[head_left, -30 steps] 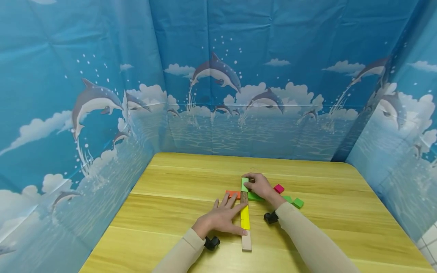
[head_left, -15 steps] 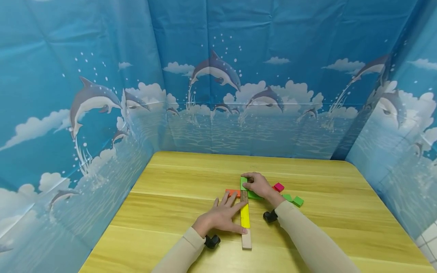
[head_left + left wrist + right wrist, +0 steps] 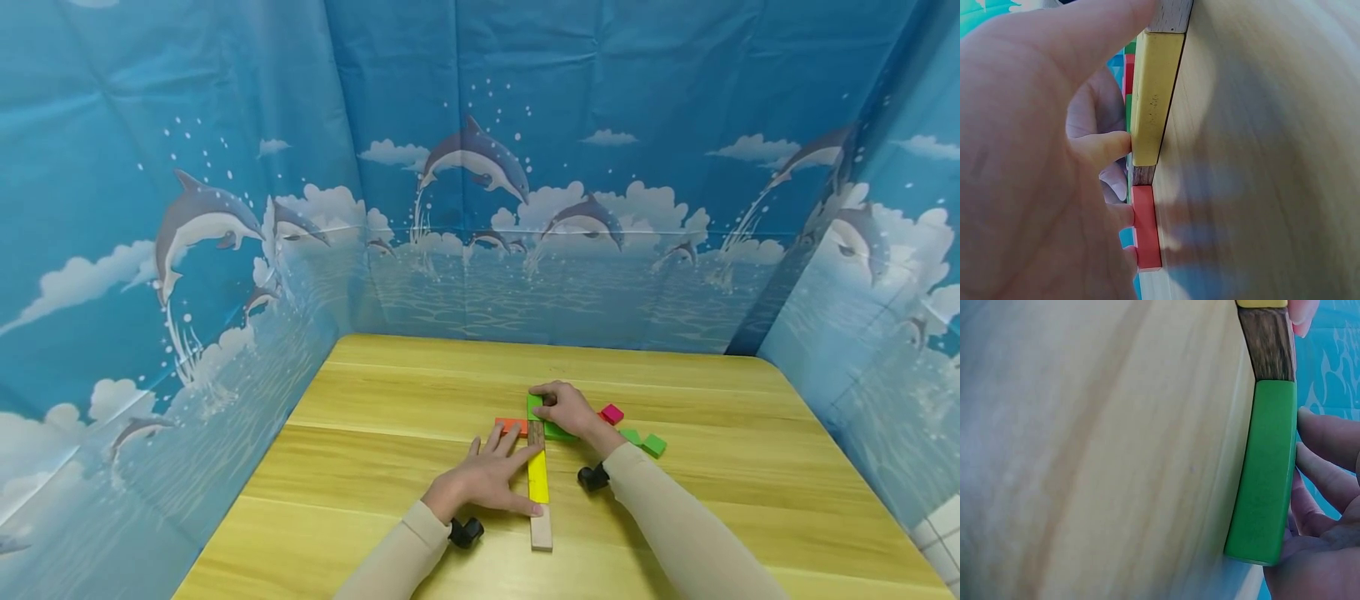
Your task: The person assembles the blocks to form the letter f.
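Note:
A cross of wooden blocks lies flat on the table (image 3: 390, 500). Its stem runs from a plain wood block (image 3: 542, 535) through a yellow block (image 3: 537, 479) and a dark brown block (image 3: 536, 431) to a light green block (image 3: 534, 402) at the far end. An orange block (image 3: 510, 423) and a dark green block (image 3: 1263, 469) form the side arms. My left hand (image 3: 483, 483) is spread over the left side, thumb on the plain block, forefinger by the brown one, other fingertips on the orange. Thumb and forefinger of my right hand (image 3: 567, 408) pinch the light green block.
Right of the cross sit a pink-red cube (image 3: 612, 413), a green cube (image 3: 654, 446) and another green block (image 3: 631, 436), partly behind the right forearm. A blue dolphin-print curtain (image 3: 480, 275) hangs beyond the table's back and side edges.
The light green block has slid slightly left in the right hand's pinch, to stand more in line with the brown block. The left hand has stayed in place.

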`<control>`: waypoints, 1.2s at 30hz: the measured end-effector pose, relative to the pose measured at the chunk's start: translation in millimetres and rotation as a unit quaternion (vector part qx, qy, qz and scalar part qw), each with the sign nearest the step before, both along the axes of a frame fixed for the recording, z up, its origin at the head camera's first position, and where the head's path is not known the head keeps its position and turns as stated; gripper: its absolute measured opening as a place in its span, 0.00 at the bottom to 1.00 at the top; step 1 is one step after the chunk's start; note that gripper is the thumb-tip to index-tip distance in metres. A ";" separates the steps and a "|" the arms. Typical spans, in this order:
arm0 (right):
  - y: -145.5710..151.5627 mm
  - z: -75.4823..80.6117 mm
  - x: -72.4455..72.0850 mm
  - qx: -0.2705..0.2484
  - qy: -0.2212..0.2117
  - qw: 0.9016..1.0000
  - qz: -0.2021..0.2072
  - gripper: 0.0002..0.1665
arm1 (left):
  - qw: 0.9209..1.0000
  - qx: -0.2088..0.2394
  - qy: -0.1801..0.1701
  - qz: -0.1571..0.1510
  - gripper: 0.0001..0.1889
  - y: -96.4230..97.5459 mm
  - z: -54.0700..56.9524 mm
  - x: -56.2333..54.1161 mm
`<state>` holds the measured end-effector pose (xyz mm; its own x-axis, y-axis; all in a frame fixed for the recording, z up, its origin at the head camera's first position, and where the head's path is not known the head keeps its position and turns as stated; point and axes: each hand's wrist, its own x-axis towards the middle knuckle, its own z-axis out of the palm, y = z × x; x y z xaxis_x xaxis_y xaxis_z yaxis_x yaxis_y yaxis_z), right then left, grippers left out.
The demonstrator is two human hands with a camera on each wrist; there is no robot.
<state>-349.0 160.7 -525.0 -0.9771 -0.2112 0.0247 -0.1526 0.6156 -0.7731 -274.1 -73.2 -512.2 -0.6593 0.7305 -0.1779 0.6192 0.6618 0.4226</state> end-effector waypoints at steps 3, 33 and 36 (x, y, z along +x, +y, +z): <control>0.9 0.5 -0.3 -0.006 -0.006 1.000 0.003 0.25 | 1.000 -0.001 0.000 0.000 0.51 -0.3 -0.3 0.3; 52.5 35.9 16.6 -0.026 0.046 0.999 0.003 0.22 | 1.000 -0.001 0.001 0.011 0.52 4.0 -5.8 -2.8; 61.0 36.1 19.2 -0.013 0.043 0.999 0.004 0.22 | 1.000 0.000 0.001 0.011 0.52 3.9 -5.4 -2.7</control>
<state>-329.8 221.7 -488.9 -0.9695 -0.2166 0.1152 -0.2244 0.5933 -0.7730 -276.8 -69.3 -517.6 -0.6761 0.7155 -0.1759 0.6054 0.6755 0.4210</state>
